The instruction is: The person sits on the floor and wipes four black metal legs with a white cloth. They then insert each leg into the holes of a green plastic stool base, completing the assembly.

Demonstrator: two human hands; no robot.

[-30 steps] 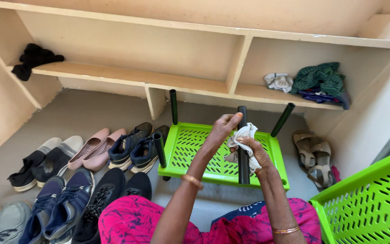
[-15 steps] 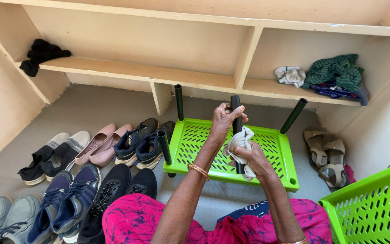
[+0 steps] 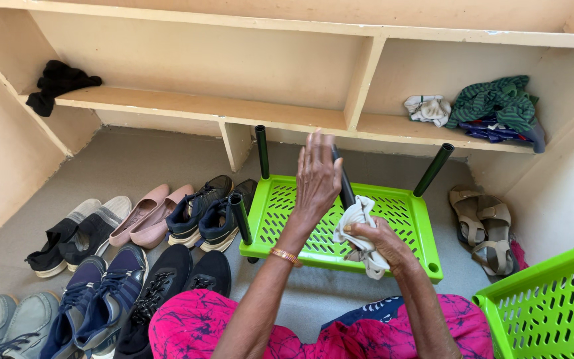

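Observation:
A green perforated plastic rack shelf lies on the grey floor with dark green tube legs standing up from its corners. My left hand rests with fingers up against the near right dark tube. Lower down, my right hand grips a crumpled white cloth that presses against the same tube. Another tube leans at the far right corner, one stands at the far left, one at the near left.
Several pairs of shoes line the floor on the left, sandals on the right. A second green shelf is at the lower right. Wooden shelving behind holds a black cloth and folded clothes.
My left hand loosened from gripping the tube's top and now lies flatter against it. The right hand with the cloth stayed on the tube, a little lower. The camera tilted slightly.

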